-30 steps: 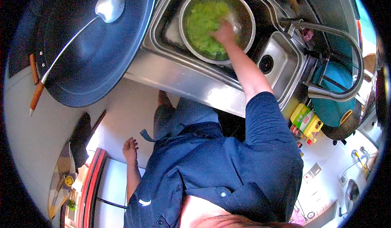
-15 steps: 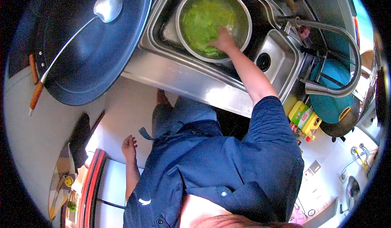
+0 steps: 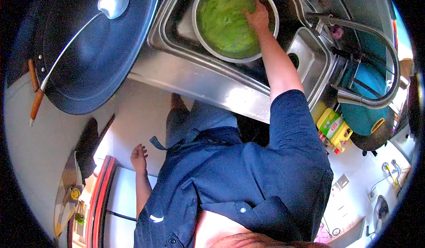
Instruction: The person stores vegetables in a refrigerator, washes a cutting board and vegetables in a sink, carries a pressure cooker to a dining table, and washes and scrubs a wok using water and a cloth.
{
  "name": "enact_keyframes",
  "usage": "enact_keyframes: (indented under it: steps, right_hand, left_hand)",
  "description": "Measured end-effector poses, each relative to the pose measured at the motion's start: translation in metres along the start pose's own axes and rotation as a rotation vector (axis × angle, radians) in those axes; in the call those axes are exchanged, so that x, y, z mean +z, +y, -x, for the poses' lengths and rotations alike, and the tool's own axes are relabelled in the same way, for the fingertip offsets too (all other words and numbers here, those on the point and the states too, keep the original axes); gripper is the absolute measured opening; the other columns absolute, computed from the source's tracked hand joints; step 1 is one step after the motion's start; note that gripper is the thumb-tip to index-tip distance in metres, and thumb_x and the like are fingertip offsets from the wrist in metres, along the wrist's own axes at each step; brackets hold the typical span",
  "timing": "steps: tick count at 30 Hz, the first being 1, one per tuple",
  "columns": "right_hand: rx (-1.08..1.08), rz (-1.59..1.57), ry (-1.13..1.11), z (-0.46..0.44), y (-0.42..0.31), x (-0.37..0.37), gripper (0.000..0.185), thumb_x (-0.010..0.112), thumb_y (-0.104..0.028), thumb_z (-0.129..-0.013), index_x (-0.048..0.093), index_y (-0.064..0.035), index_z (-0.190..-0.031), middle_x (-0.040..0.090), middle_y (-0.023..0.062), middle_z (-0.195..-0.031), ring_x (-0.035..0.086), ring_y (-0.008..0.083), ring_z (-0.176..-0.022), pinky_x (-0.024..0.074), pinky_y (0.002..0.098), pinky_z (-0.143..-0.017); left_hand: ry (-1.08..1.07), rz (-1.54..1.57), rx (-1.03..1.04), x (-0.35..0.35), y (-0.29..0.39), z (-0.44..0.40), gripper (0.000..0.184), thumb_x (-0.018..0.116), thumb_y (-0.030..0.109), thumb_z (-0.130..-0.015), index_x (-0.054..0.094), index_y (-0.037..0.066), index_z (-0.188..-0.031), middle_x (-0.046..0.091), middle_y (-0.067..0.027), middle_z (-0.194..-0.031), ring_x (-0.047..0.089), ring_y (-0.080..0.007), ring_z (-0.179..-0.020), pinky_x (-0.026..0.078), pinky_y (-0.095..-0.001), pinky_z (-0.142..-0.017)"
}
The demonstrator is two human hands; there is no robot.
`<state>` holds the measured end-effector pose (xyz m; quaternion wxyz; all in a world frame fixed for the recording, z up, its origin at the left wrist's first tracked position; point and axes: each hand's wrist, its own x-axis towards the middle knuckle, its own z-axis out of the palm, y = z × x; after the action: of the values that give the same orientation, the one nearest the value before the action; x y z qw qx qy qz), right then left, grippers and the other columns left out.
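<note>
A round metal bowl (image 3: 195, 23) sits in the large basin of the steel sink (image 3: 177, 57). Bright green leafy vegetables (image 3: 226, 22) fill it, blurred, apparently in water. My right hand (image 3: 259, 19) reaches inside at the bowl's right side, touching the edge of the greens with its fingers stretched and apart. It does not appear to grasp any leaves. Down at my side, away from the counter, my left hand (image 3: 139, 157) hangs with loosely bent, separated fingers and nothing in it.
Left of the sink lies a large dark wok (image 3: 88, 66) with a long-handled metal ladle (image 3: 114, 2) resting in it. A curved faucet (image 3: 392, 57) arches on the right, near a teal pan-shaped item (image 3: 365, 91) and a yellow bottle (image 3: 334, 128).
My right hand has moved from the near side of the bowl toward its far right side. The greens look shifted and the whole view has tilted slightly. My left hand stays hanging.
</note>
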<state>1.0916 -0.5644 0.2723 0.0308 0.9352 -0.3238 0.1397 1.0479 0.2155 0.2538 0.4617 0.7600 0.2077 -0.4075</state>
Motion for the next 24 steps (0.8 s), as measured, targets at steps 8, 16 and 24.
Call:
enact_keyframes:
  steps: [8, 16, 24]
  right_hand:
    - [0.080, -0.078, -0.523, 0.003, -0.051, -0.027, 0.073, 0.059, -0.057, -0.085, 0.050, -0.0040, -0.134, 0.054, 0.0193, -0.134, 0.057, 0.0351, -0.115, 0.0457, 0.0413, -0.099]
    - [0.075, 0.149, -0.756, 0.052, 0.022, 0.013, 0.059, 0.056, -0.047, -0.089, 0.052, -0.0082, -0.134, 0.055, 0.0184, -0.133, 0.056, 0.0365, -0.117, 0.0436, 0.0430, -0.101]
    - [0.058, -0.049, -0.892, 0.052, -0.084, -0.062, 0.078, 0.069, -0.051, -0.077, 0.047, -0.0068, -0.137, 0.056, 0.0216, -0.130, 0.055, 0.0358, -0.118, 0.0434, 0.0425, -0.101]
  left_hand:
    - [0.003, -0.011, 0.033, 0.008, 0.007, -0.006, 0.038, 0.055, 0.032, -0.098, 0.060, 0.002, -0.122, 0.068, -0.0125, -0.106, 0.066, -0.0194, -0.090, 0.055, -0.0298, -0.072]
    - [-0.015, 0.020, -0.002, 0.011, 0.012, -0.008, 0.038, 0.055, 0.032, -0.098, 0.059, 0.003, -0.123, 0.067, -0.0123, -0.107, 0.065, -0.0193, -0.092, 0.054, -0.0302, -0.073]
    - [-0.008, 0.036, 0.003, 0.011, 0.014, -0.008, 0.036, 0.056, 0.030, -0.098, 0.060, 0.004, -0.122, 0.067, -0.0104, -0.105, 0.065, -0.0176, -0.088, 0.053, -0.0292, -0.070]
